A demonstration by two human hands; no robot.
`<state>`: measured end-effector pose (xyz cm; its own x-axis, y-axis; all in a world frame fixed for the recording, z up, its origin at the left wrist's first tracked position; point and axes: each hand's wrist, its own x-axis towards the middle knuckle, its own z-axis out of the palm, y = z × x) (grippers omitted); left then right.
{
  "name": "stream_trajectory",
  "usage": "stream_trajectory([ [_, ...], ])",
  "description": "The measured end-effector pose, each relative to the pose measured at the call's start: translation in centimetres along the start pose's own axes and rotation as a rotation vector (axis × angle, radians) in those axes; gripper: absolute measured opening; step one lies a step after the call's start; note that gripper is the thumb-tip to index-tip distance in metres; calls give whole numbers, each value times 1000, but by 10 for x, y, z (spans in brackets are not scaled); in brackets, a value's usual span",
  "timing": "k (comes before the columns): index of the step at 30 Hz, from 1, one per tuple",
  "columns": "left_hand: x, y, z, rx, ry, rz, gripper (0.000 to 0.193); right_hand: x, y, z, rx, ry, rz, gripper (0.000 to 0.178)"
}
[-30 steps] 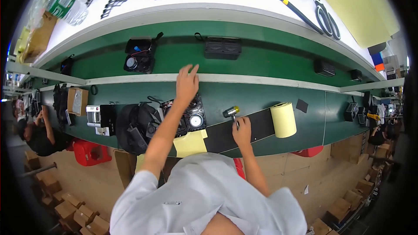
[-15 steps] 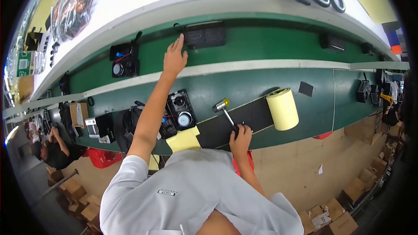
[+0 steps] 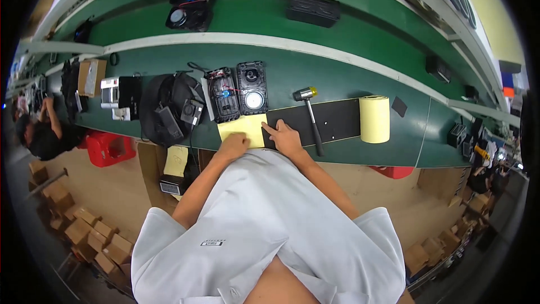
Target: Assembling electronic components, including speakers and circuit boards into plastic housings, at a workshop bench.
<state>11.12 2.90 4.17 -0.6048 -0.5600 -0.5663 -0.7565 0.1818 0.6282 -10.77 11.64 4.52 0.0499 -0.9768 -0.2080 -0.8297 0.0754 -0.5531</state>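
My left hand (image 3: 233,146) is closed at the near edge of a sheet of yellow backing paper (image 3: 256,126), its fingers curled against the sheet. My right hand (image 3: 285,138) lies with fingers apart where the paper meets a black strip (image 3: 343,117), its index finger reaching to the paper's edge. From there the strip runs right to a yellow-backed roll (image 3: 374,124). A hammer (image 3: 312,118) with a yellow-and-black head lies across the strip, right of my right hand. Beyond the paper stand an opened black speaker housing with wiring (image 3: 225,94) and its speaker half (image 3: 253,90).
A black bag (image 3: 163,112) lies left of the housings, beside a silver-and-black device (image 3: 118,93) and a cardboard box (image 3: 91,77). On the raised green shelf are another opened speaker (image 3: 190,8) and a closed black speaker (image 3: 313,8). A red stool (image 3: 109,149) stands below the bench.
My left hand has come back from the closed speaker on the shelf to the yellow paper. My right hand has let go of the hammer and moved left to the paper's edge.
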Motion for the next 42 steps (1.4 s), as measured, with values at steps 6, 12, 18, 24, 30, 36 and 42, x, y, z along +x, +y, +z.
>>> stream_trajectory([
  [6, 15, -14, 13, 179, 253, -90, 34, -5, 16, 8, 237, 54, 64, 43],
  [12, 15, -17, 17, 136, 333, -148, 35, 9, -13, -6, 82, 63, 20, 41],
  [18, 14, -21, 18, 164, 384, -84, 36, 12, 23, 7, 616, -51, 119, 12],
  [24, 5, -20, -5, -216, 110, -166, 37, 58, -18, -23, 1455, -30, 532, 17],
  [30, 9, -16, -12, -304, 37, -202, 37, 126, -26, -30, 303, 80, 331, 51],
  [36, 10, -15, 7, 243, 109, 20, 33, 137, -44, -49, 26, -2, 482, 54],
  [42, 26, 62, -48, 111, 451, 213, 23, 75, 8, -44, 300, 186, 619, 22],
])
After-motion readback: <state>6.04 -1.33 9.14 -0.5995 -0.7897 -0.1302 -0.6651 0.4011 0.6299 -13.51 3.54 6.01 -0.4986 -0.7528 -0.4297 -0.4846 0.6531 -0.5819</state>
